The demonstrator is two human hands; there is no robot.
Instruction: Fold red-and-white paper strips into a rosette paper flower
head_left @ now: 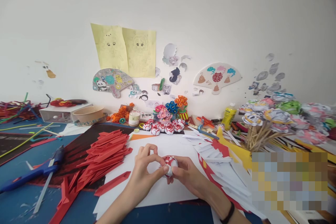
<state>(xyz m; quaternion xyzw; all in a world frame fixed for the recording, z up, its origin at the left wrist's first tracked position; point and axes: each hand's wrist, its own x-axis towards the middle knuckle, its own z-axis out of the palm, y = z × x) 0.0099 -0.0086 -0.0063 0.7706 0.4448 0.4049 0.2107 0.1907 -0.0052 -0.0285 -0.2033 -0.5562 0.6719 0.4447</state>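
Note:
Between both hands, above the white paper sheet (154,196), is a small red and white folded-paper flower (171,161). My left hand (147,164) pinches its near left side with thumb and index finger, the other fingers curled above. From the right, my right hand (187,173) grips the flower, its thumb on the front and fingers partly hidden behind it. Left of my left hand lies a heap of folded red paper strips (110,154), with one single strip (112,183) close to the wrist. Folded white paper strips (217,161) spread out right of my right hand.
Several finished red and white flowers (155,129) stand at the back. A blue glue gun (54,162) lies at left, near a round tub (88,113). A yellow bottle (228,116) and bunched paper flowers on sticks (256,140) occupy the right. The wall (168,3) rises behind.

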